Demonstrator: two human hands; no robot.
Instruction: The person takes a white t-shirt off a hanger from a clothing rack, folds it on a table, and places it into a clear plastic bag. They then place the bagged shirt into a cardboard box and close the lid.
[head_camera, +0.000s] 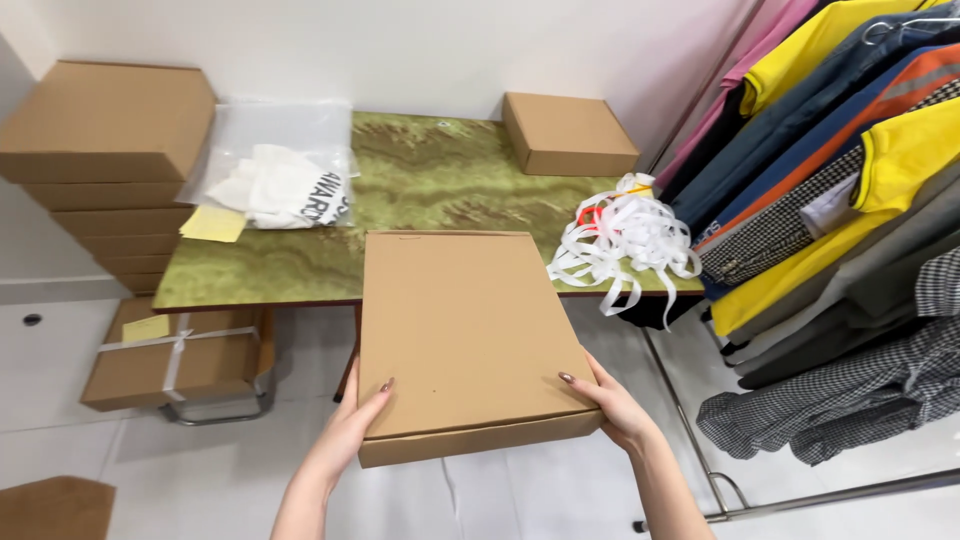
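So both hands are on a flat cardboard box (465, 335), held out in front at the near edge of the green marbled tabletop (440, 180), with its far end over the tabletop's edge. The left hand (352, 425) grips the near left corner, thumb lying on the lid and fingers tucked underneath, and the right hand (615, 405) does the same at the near right corner, so each hand is clamped on the box rather than spread open. On the tabletop further back there's a smaller closed cardboard box (568, 133) near the wall, a tangle of white ribbon (628, 243) hanging over the right edge, a clear plastic bag with white fabric (280, 175) inside, and a pale yellow sheet of paper (212, 224) just beside it. A stack of flat cardboard boxes (105, 165) sits at the left end. Down on the floor to the left is another box tied with white ribbon (172, 355). A clothes rack full of shirts (830, 180) runs along the right side.
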